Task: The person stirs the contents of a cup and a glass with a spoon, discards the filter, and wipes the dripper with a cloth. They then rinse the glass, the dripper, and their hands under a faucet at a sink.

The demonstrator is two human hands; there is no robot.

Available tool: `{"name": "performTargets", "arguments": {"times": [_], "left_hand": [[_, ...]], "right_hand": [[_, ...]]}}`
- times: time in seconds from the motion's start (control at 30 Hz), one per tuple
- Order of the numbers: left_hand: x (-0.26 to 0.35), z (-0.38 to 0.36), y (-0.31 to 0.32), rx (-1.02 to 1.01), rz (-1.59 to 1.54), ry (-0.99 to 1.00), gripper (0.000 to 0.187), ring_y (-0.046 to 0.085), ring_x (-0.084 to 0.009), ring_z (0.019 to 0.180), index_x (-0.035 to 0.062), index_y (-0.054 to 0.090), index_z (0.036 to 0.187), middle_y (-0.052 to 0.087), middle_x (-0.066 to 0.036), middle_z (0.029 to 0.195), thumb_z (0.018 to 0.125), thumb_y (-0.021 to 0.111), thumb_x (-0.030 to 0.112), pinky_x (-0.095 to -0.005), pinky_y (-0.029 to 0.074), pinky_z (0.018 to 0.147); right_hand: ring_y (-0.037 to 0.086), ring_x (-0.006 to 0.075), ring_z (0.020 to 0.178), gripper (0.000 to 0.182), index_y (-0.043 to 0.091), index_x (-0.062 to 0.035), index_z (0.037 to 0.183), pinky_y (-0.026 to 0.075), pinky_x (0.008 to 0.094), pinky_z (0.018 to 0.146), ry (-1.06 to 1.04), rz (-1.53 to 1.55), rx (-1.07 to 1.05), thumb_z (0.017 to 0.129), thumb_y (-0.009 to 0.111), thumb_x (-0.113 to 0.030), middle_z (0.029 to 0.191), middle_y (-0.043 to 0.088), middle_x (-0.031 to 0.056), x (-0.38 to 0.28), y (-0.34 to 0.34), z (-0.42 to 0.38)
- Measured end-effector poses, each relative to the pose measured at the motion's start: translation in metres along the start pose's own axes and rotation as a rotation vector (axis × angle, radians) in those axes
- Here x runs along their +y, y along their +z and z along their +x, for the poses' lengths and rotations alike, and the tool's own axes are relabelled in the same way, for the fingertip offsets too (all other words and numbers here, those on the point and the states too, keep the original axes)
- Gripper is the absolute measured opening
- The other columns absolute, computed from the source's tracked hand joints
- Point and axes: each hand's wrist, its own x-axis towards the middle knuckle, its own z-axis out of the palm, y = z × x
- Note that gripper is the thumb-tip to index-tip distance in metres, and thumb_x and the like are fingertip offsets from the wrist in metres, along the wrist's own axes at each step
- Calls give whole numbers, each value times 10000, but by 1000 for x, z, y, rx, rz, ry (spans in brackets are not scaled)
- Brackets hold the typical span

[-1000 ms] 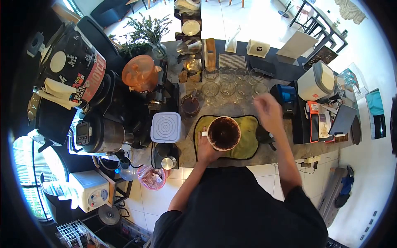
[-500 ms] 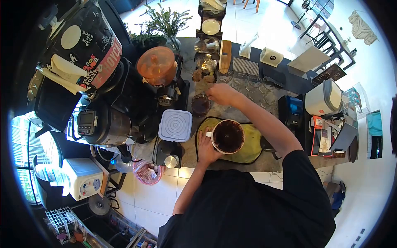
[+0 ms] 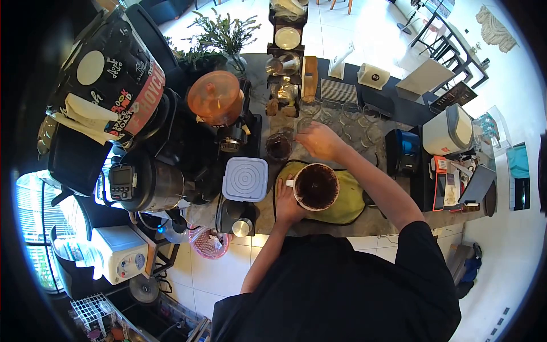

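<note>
A white handled vessel (image 3: pixel 336 196) with dark, wet-looking coffee grounds inside stands on the green cloth (image 3: pixel 350 212). My left hand (image 3: pixel 289 206) lies flat beside it on the cloth, fingers stretched out near the handle (image 3: pixel 290 183). To the upper left is a glass container (image 3: pixel 278 147) of dark liquid. My right hand (image 3: pixel 320 141) is just right of that container, its fingers curled together close to a clear glass (image 3: pixel 303 124). Whatever is between those fingers is hidden or too small to make out.
Several clear glasses (image 3: pixel 348 114) stand beyond my right hand. Left of the cloth are a lidded square container (image 3: pixel 245 178) and a grinder with an orange hopper (image 3: pixel 214 98). A blue-black device (image 3: pixel 403 149) and a white bin (image 3: pixel 446 134) are at the right.
My right hand has moved to the right and slightly nearer, away from the glass container of dark liquid. My left hand stays flat by the white vessel. The view has shifted slightly.
</note>
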Motion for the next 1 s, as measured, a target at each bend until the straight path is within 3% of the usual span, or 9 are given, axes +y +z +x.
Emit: {"name": "performTargets", "arguments": {"times": [0.07,0.1,0.2,0.27,0.4,0.67,0.77,0.9,1.0], "left_hand": [[1,0,-2,-39,117,38,745,415,-333,1355,155,531,1396,523,-110,1417,782,700,543,-502,228,1182],[1,-1,-1,-40,114,41,745,415,-333,1355,155,531,1396,523,-110,1417,782,700,543,-502,228,1182],[0,-1,1,-7,73,37,743,415,-339,1354,151,532,1392,521,-113,1416,776,714,526,-511,224,1181],[-1,0,1,40,-4,54,843,427,-398,1355,61,557,1330,541,-212,1359,659,829,494,-565,234,1181],[0,0,-1,24,6,48,841,433,-402,1348,53,559,1324,537,-212,1361,659,832,491,-567,246,1173],[-1,0,0,73,58,100,835,431,-380,1354,54,562,1325,531,-213,1367,669,820,503,-558,234,1180],[-3,-1,4,24,5,53,838,426,-373,1359,57,555,1337,521,-216,1378,675,815,500,-549,227,1187],[0,0,0,29,-4,47,865,425,-379,1357,58,542,1352,515,-219,1385,667,817,510,-548,222,1191],[-1,3,-2,32,63,54,765,444,-351,1317,124,560,1357,535,-137,1389,745,752,541,-497,282,1138]], "right_hand": [[659,286,879,101,646,-64,891,476,404,821,1,-28,9,816,617,-125,849,673,91,5,5,-1],[659,286,879,101,646,-64,891,476,404,821,4,-30,8,816,617,-125,849,673,91,3,5,0],[665,301,868,118,648,-53,873,485,409,830,0,-63,-58,774,612,-108,836,677,116,-4,7,9],[668,332,855,120,649,-43,857,493,425,833,83,-30,-79,765,604,-105,822,680,143,-8,11,15],[670,354,837,113,650,-39,852,496,445,814,198,23,-212,772,593,-94,806,680,161,-18,-5,20],[638,301,928,103,645,-46,941,446,388,871,26,67,67,896,590,-121,917,685,113,-19,-18,-15],[620,292,870,109,658,-33,964,448,394,831,13,99,170,901,613,-110,855,654,107,-16,-16,-27],[631,296,877,119,672,-22,968,454,400,823,116,212,291,907,616,-107,855,663,109,-19,-15,-33],[645,324,860,120,683,-17,961,463,413,817,189,319,290,920,618,-110,848,675,132,-20,-20,-33]]}}
